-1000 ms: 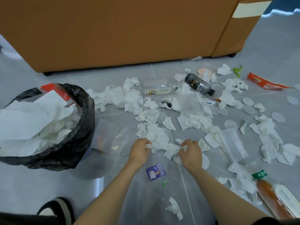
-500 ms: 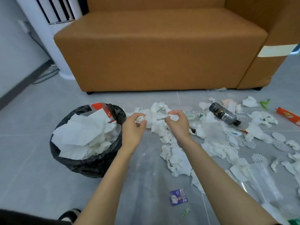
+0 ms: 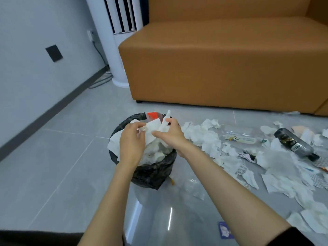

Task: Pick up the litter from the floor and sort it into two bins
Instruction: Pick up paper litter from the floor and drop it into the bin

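Over the mouth of the bin (image 3: 113, 158), both bare forearms are being held stretched forward, the left entering from seven o'clock and the right from five o'clock, so that the two hands are being kept close together above the rim. The left hand (image 3: 132, 143) is being held back-up with its fingers curled, and the left edge of a tissue wad (image 3: 153, 127) is being pinched between its thumb and fingertips. The right hand (image 3: 171, 137) is being held with its thumb pointing toward nine o'clock, while its curled fingers are being closed round the same wad, a thin limp strip of which is standing upright at twelve o'clock. The wad, soft, white and creased, is being held just above the heap of crumpled paper filling the bin. The bin's round rim is being wrapped by a glossy, wrinkled black liner (image 3: 154, 172), and a red-and-white packet (image 3: 152, 114) is lying at the far rim. At three o'clock from the bin, the grey tiled floor (image 3: 53, 166) is being covered by loose tissues (image 3: 204, 137), torn and crumpled. Among them a clear plastic bottle (image 3: 239, 137) and a dark cylindrical bottle (image 3: 294, 144) are lying on their sides. At twelve o'clock, a smooth orange sofa (image 3: 213, 68) is being flanked by a white slatted tower unit (image 3: 120, 41).
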Action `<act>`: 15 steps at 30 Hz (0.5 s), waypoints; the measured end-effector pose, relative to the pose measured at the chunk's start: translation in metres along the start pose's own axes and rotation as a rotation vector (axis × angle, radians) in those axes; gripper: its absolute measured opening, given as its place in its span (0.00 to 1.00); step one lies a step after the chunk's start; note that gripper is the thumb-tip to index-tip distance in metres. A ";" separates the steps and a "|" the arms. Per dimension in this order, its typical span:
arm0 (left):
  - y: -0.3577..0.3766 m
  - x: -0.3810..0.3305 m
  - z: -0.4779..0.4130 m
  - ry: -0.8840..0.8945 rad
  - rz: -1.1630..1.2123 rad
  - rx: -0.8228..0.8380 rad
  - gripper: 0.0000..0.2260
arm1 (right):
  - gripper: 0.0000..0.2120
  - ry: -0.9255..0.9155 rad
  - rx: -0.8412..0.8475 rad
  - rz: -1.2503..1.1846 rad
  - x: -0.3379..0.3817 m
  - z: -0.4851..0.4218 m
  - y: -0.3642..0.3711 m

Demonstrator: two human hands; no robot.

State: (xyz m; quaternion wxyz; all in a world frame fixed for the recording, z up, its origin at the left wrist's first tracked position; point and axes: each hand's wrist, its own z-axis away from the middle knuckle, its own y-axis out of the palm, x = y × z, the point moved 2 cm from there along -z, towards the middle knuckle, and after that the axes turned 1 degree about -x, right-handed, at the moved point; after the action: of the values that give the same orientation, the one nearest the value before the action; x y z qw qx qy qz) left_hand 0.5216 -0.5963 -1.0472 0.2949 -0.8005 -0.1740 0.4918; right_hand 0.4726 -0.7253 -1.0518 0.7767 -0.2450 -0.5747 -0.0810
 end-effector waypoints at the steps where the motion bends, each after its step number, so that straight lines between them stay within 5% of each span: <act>1: 0.000 0.006 0.001 -0.013 -0.046 0.050 0.13 | 0.29 0.006 0.010 0.019 -0.001 0.000 0.006; 6: 0.014 0.037 0.007 -0.044 -0.197 0.329 0.18 | 0.25 -0.039 0.059 0.166 -0.009 0.000 0.021; 15: 0.034 0.052 0.005 -0.037 -0.569 0.763 0.15 | 0.15 -0.261 0.039 0.878 -0.025 -0.013 0.030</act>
State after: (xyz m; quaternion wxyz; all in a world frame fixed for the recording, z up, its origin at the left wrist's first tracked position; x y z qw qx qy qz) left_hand 0.5409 -0.5914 -1.1064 0.6876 -0.5468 -0.1983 0.4346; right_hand 0.4876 -0.7095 -1.0866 0.6630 -0.4588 -0.5108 0.2984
